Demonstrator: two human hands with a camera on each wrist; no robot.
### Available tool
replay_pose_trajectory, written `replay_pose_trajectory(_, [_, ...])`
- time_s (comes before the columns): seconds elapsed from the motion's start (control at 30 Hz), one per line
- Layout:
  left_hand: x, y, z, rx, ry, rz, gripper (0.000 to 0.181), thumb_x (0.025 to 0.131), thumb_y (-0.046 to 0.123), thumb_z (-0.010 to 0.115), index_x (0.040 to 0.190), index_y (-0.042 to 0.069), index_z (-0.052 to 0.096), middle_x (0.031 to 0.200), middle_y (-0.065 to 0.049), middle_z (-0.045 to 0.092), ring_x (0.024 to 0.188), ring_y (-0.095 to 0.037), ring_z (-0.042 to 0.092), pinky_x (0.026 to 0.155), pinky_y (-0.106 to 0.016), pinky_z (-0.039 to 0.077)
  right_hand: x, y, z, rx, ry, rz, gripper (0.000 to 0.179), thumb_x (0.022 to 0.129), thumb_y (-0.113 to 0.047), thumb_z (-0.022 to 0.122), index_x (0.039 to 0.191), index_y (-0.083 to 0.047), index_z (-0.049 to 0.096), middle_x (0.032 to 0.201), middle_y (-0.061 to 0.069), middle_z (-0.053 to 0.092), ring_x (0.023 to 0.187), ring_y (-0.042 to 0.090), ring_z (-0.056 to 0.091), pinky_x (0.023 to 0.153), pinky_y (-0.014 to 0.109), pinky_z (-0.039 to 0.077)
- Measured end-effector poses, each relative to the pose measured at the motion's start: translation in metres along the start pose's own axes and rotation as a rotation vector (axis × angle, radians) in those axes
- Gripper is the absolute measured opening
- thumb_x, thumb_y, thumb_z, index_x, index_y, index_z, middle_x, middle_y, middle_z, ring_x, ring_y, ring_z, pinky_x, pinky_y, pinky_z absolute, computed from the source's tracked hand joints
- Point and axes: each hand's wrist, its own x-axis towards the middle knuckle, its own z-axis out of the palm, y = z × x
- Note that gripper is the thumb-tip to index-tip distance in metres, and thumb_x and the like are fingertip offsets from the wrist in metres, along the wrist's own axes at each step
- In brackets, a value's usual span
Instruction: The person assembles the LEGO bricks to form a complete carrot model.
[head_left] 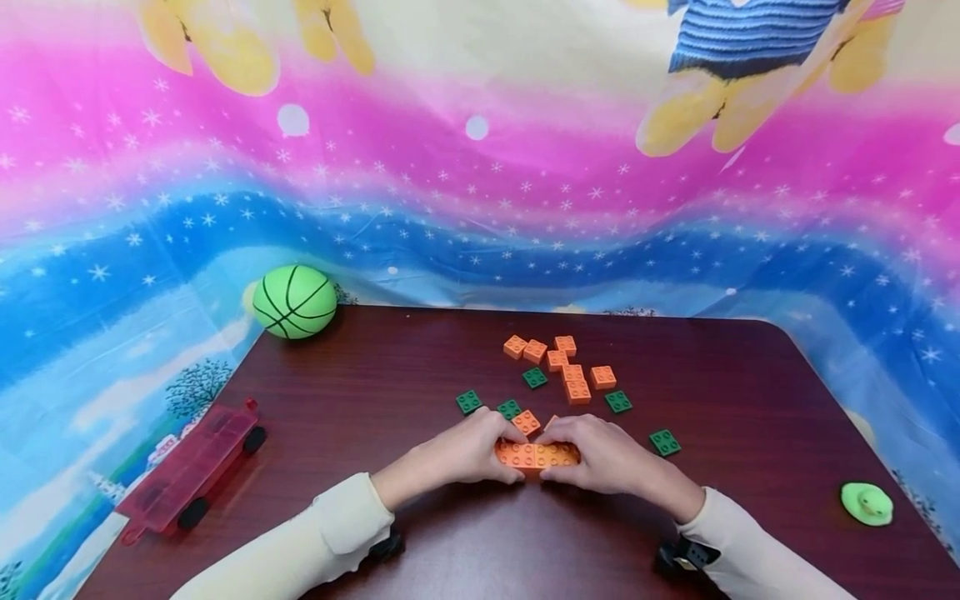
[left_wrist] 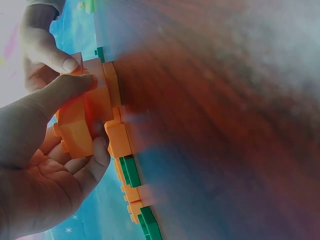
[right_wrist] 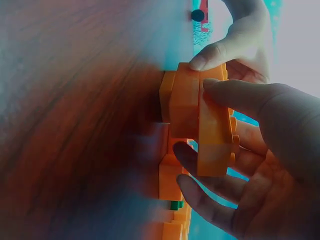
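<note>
Gripping orange bricks [head_left: 538, 455], seemingly joined, with both hands [head_left: 477, 450] [head_left: 602, 454].

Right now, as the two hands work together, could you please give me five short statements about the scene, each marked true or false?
1. The left hand and the right hand both grip orange bricks. True.
2. The green toy is on the right side of the table. True.
3. The ball is beside that toy. False: the ball is at the table's far left corner.
4. A wheeled toy is on the table's left side. True.
5. All the green bricks are in the hands. False: green bricks lie loose on the table.
</note>
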Motion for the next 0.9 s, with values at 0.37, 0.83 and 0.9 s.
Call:
replay_pose_trajectory(0.37, [0.001,0.003,0.002,-0.016,-0.006,0.008,0.034,0.081,0.023,0.088,0.113,0.015,0.080,0.094,0.009,0.076,0.074,0.002,0.057,0.066,-0.015,0.047,-0.009,-0.001,0.006,-0.020,0.139,-0.133,0.018,0.089,-0.026,0.082,0.106,-0.025,0.077,0.100,-0.011,0.076,0.082,-0.004,0.065,0.068,0.019,0.053])
replay_pose_trajectory(0.83, [0.001,0.009,-0.022,0.217,0.026,0.056,0.027,0.103,0.034,0.062,0.121,0.020,0.077,0.097,0.007,0.078,0.077,-0.004,0.067,0.071,-0.024,0.055,0.000,-0.004,0.011,-0.039,0.136,-0.111,0.027,0.084,-0.026,0.086,0.081,-0.026,0.060,0.081,-0.017,0.064,0.066,-0.003,0.047,0.060,0.018,0.040])
replay_pose_trajectory(0.9, [0.005,0.007,-0.030,0.267,0.053,0.036,0.025,0.106,0.025,0.059,0.124,0.022,0.076,0.110,0.005,0.079,0.094,-0.008,0.072,0.082,-0.030,0.058,0.000,-0.004,0.013,-0.039,0.137,-0.107,0.028,0.084,-0.026,0.086,0.080,-0.026,0.059,0.082,-0.017,0.065,0.067,-0.004,0.050,0.061,0.018,0.042])
